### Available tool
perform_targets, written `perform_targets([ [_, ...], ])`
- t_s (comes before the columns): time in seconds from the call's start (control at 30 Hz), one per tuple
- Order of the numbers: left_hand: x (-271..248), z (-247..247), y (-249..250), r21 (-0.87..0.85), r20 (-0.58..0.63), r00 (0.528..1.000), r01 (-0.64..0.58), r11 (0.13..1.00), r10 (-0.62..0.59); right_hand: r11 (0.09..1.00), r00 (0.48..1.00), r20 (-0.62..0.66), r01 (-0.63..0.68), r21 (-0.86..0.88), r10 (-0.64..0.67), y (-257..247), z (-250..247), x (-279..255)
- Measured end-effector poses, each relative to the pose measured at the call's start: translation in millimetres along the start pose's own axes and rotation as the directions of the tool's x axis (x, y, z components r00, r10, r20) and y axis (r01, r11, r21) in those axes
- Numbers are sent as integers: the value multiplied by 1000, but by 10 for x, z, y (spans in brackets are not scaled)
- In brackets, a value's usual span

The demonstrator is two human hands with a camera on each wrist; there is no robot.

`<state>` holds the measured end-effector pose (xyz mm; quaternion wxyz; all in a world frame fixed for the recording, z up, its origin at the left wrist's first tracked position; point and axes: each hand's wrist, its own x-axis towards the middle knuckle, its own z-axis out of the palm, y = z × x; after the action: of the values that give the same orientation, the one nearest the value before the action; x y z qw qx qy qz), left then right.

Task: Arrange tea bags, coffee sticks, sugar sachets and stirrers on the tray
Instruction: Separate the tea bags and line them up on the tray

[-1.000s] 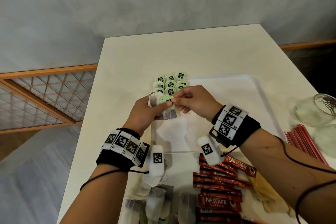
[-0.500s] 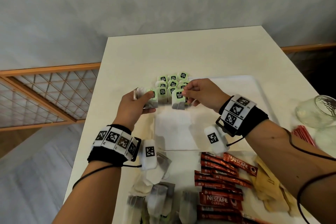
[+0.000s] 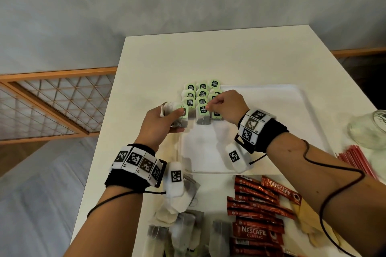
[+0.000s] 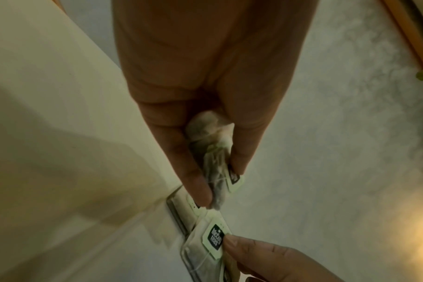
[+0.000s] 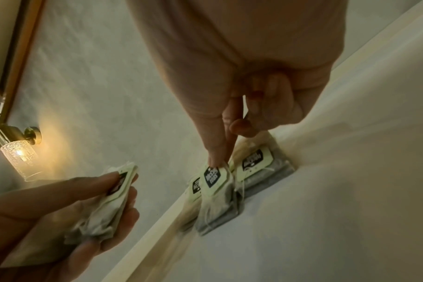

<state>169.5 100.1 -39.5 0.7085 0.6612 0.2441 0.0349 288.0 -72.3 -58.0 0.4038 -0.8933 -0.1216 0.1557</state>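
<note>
A white tray (image 3: 271,131) lies mid-table, with rows of green-tagged tea bags (image 3: 201,94) in its far left corner. My right hand (image 3: 208,107) pinches the tag of one tea bag (image 3: 203,117), which lies at the near end of the middle row. In the right wrist view, thumb and forefinger of the right hand (image 5: 220,160) pinch the top of that tea bag (image 5: 217,200). My left hand (image 3: 177,118) hovers at the tray's left rim and grips a small bundle of tea bags (image 3: 182,121). The bundle (image 4: 215,167) also shows in the left wrist view.
Loose tea bags (image 3: 183,225) are heaped at the table's near edge. Beside them lie red coffee sticks (image 3: 257,215) and brown sugar sachets (image 3: 307,221). Red stirrers (image 3: 355,160) and a glass jar (image 3: 367,129) are right of the tray. The table's left edge is close.
My right hand drew one tea bag out of the left hand's bundle, carried it right and lowered it onto the tray's rows. The left hand moved left with the rest.
</note>
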Motion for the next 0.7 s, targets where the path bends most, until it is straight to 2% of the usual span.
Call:
perform_targets([
  [0.27, 12, 2, -47, 0, 29, 999, 14, 1000, -14, 999, 1000, -9, -4, 50, 5, 3, -12, 18],
  [0.37, 12, 21, -58, 24, 48, 999, 8, 1000, -9, 988, 996, -73, 68, 142, -58, -55, -31, -58],
  [0.47, 14, 52, -60, 36, 67, 998, 10, 999, -12, 959, 986, 58, 136, 250, -155, -194, -24, -186],
  [0.53, -3, 89, -45, 37, 85, 996, 5, 999, -8, 955, 969, 147, 158, 251, -199, -243, -13, -229],
  [0.7, -44, 114, -12, 26, 105, 994, 22, 999, -25, 954, 967, 128, 186, 236, -220, -234, -48, -209],
])
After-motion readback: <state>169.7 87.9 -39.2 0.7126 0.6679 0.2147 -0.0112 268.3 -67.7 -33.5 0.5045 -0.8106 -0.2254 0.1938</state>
